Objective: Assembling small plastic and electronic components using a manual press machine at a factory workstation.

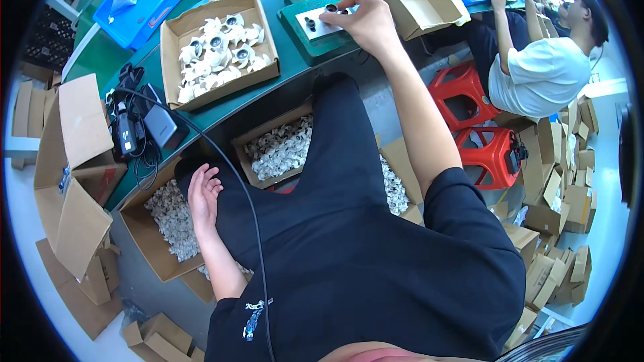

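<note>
My right hand reaches to the green press base, thumb and forefinger closed around a small black round part over the white plate. The fingers partly hide that part. Beside them on the plate are a black ring-like piece and a black fitting. My left hand lies by my left thigh, palm turned up, fingers loosely bent and apart, holding nothing. A shallow cardboard box of white fan impellers, some showing dark centres, stands on the green table left of the press.
Cardboard boxes of white parts sit below the table around my legs. A black cable crosses my lap from electronic devices at the left. A carton stands right of the press. Beyond red stools, a person sits working.
</note>
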Demonstrator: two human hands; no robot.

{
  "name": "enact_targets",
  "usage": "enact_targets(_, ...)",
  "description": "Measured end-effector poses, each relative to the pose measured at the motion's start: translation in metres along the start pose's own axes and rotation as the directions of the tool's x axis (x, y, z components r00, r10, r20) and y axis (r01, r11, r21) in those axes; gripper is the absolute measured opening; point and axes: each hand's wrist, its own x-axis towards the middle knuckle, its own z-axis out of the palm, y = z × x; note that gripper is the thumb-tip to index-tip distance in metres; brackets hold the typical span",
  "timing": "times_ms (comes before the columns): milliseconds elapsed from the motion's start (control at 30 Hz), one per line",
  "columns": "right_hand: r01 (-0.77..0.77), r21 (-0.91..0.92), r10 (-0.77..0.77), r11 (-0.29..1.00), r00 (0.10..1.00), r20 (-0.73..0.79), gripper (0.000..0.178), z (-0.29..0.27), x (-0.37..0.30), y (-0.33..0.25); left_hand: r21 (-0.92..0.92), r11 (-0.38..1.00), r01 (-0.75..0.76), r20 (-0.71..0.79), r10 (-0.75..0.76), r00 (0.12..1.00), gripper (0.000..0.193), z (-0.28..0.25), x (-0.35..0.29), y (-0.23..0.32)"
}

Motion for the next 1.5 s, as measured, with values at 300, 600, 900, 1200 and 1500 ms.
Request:
enact_targets(300,-0.089,-0.448,0.17,0.89,0.975,0.143,0.043,-0.107,0.066,0.153,-0.332,0.942,0.056,0.062,-0.037,0.997,0.035,-0.02,0.014,-0.004)
enact_targets(600,-0.157,-0.553,0.257,0.818,0.96,0.108,0.034,-0.116,0.063,0.119,-0.383,0.921,0.075,0.099,-0.04,0.994,0.035,-0.022,0.016,-0.004)
enact_targets(900,0.135,0.013,-0.131,0.991,0.978,-0.16,0.026,0.0,0.007,0.023,-0.411,0.907,0.095,0.112,-0.054,0.992,0.035,-0.02,0.018,0.0)
enact_targets(1200,0.5,-0.148,-0.521,0.854,0.82,-0.237,0.029,0.013,-0.012,0.025,-0.468,0.878,0.101,0.132,-0.044,0.99,0.037,-0.023,0.017,0.001)
enact_targets(1500,0.508,-0.131,-0.522,0.852,0.845,-0.118,0.031,0.013,-0.015,0.02,-0.498,0.856,0.136,0.151,-0.069,0.986,0.04,-0.022,0.019,0.002)
